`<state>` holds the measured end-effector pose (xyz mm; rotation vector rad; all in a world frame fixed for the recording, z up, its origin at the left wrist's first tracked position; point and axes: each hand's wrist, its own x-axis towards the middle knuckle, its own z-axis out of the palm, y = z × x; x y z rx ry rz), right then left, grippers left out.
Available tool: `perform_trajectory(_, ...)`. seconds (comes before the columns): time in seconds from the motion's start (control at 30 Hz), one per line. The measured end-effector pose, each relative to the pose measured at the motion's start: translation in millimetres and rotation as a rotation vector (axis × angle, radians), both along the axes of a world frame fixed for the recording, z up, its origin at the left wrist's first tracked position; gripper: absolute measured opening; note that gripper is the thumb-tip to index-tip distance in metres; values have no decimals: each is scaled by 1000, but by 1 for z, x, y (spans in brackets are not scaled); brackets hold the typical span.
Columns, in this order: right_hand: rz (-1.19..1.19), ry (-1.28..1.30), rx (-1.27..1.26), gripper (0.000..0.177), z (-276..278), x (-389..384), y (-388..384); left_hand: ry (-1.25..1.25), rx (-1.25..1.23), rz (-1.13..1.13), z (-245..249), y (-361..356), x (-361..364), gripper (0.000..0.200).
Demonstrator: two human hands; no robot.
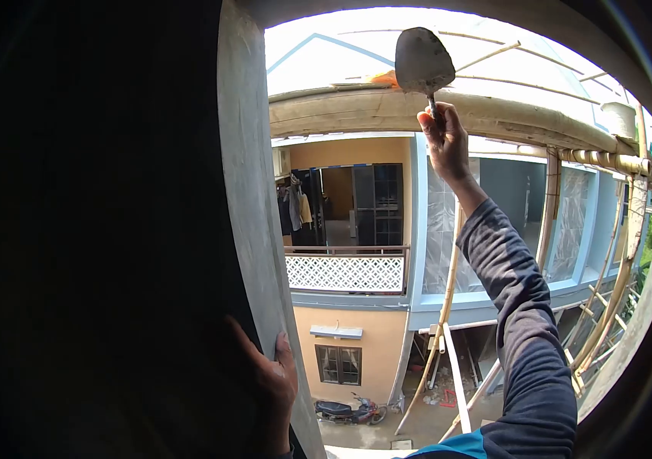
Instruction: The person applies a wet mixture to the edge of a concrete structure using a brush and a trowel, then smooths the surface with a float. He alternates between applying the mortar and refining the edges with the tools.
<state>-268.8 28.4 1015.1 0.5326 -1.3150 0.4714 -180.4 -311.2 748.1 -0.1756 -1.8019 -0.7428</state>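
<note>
My right hand [446, 141] is raised through the window opening, its fingers wrapped round the handle of a trowel [422, 60]. The trowel's broad grey blade points upward, with mortar-like residue along its lower edge. Just below and behind the blade runs a thick bamboo beam [341, 111]. Lower left, my left hand [274, 375] grips the edge of the grey concrete window frame [253, 191], thumb on the lit face. Its fingers reach round into the dark side and are mostly hidden in shadow.
Bamboo scaffolding poles [448, 306] stand outside, and a pale bucket [618, 121] sits on the scaffold at right. Across the gap is a building with a white lattice balcony [345, 273]. A motorcycle [351, 411] is parked far below. Deep shadow covers the left side.
</note>
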Motion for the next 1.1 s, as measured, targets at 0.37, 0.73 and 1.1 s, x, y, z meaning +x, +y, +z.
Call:
perform_trajectory(0.37, -487, 310, 120, 27, 112, -52, -76, 11, -8, -117, -5, -7, -4, 84)
perform_trajectory(0.73, -307, 572, -191, 25, 99, -3, 11, -23, -39, -107, -2, -8, -1, 81)
perform_trajectory(1.1, -371, 342, 70, 26, 110, -92, -86, -13, -56, -147, -5, -9, -3, 75)
